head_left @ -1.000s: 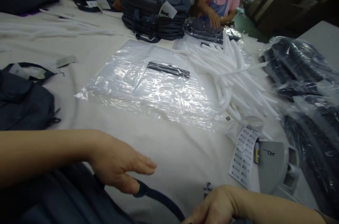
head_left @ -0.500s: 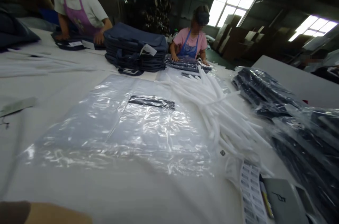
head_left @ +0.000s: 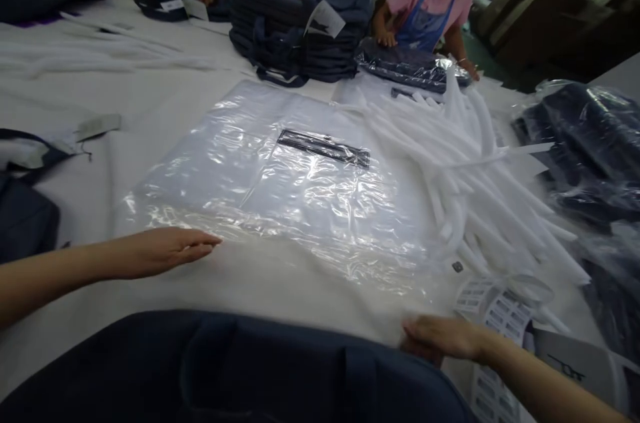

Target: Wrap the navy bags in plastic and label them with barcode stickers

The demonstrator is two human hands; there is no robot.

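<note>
A navy fabric bag (head_left: 280,369) lies along the bottom of the view, cut off by the lower edge. My left hand (head_left: 165,251) is just beyond its upper left side, open, fingers stretched to the right and empty, near the front edge of the clear plastic bags (head_left: 310,203). By the navy bag's upper right edge is my right hand (head_left: 440,336), its fingers loosely bent and slightly blurred. I see nothing held in it, though whether it touches the bag is unclear. A dark printed panel (head_left: 324,147) shows on the top plastic bag.
White strips (head_left: 465,163) lie heaped to the right. Label sheets (head_left: 505,316) and a grey device (head_left: 575,363) are beside my right forearm. Plastic-wrapped dark bags (head_left: 590,143) are at far right. A stack of navy bags (head_left: 300,16) and two co-workers are at the back.
The view has tilted down. The navy bag has come in at the bottom, and both my hands now show beside it. Another dark bag part appears at the left edge.
</note>
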